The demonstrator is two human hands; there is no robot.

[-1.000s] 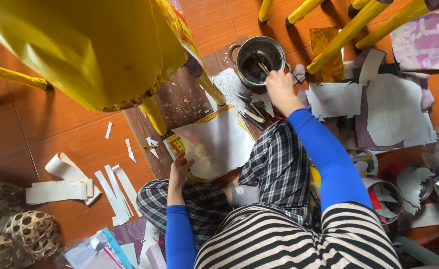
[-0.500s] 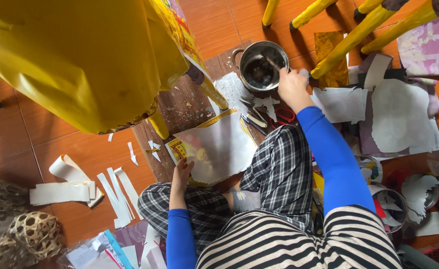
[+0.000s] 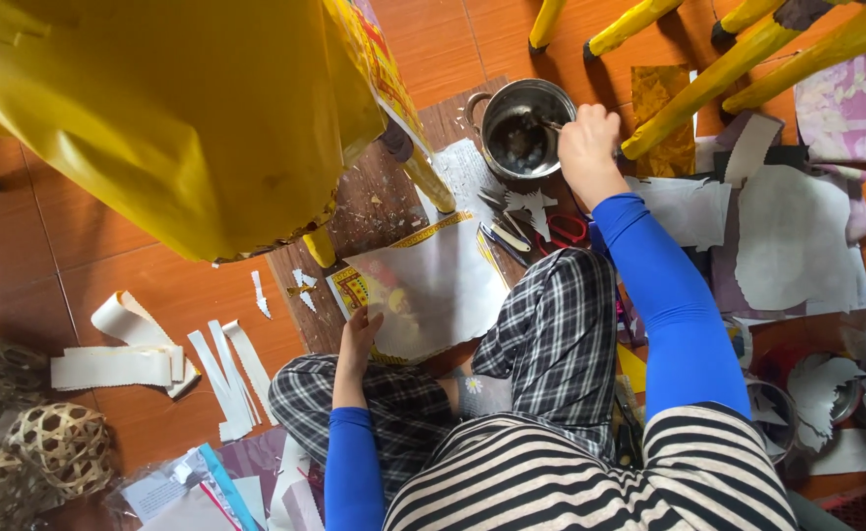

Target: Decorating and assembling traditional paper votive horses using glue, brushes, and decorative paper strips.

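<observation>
My right hand (image 3: 590, 146) is closed around a thin brush handle whose tip dips into a round metal pot (image 3: 492, 110) on the wooden board. My left hand (image 3: 359, 336) rests flat on the near edge of a pale paper sheet (image 3: 443, 290) with a yellow printed border, which lies on the board in front of my checked trouser legs. Both arms wear blue sleeves. Red-handled scissors (image 3: 566, 228) and small metal tools (image 3: 507, 234) lie between the sheet and the pot.
A big yellow paper-covered figure (image 3: 157, 118) fills the upper left, with yellow legs (image 3: 747, 54) at the top right. White paper strips (image 3: 226, 379) lie on the orange tiles at left, paper cut-outs (image 3: 797, 246) at right, a woven basket (image 3: 59, 447) at lower left.
My right hand stays at the pot with the brush, shifting a little to its right rim. The left hand keeps still on the sheet. The view has drifted slightly.
</observation>
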